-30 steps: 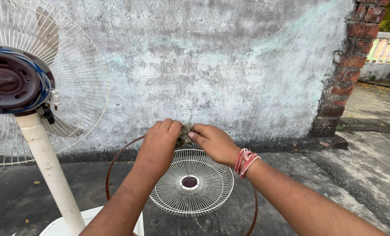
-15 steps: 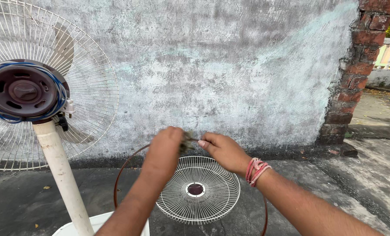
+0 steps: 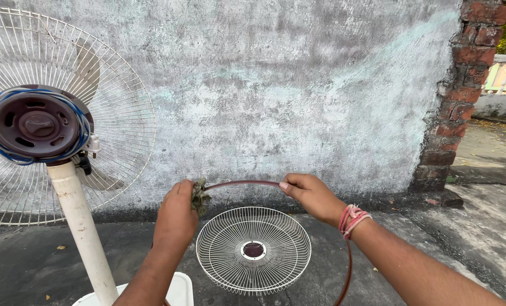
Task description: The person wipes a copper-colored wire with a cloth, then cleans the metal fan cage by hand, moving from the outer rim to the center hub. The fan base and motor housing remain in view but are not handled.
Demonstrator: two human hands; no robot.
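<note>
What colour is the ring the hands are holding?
Reddish-brown ring, seen in the head view, held by both hands.

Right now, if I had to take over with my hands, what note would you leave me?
Left hand: pinching a dirty green rag around the reddish-brown ring.
Right hand: gripping the same ring further along, holding it up.
The ring's stretch between the hands is bare. The white wire grille lies flat on the ground under the ring. The pedestal fan stands at the left with its back grille on.
Done: front grille and ring are off the fan.
Left: the rest of the ring, probably.
</note>
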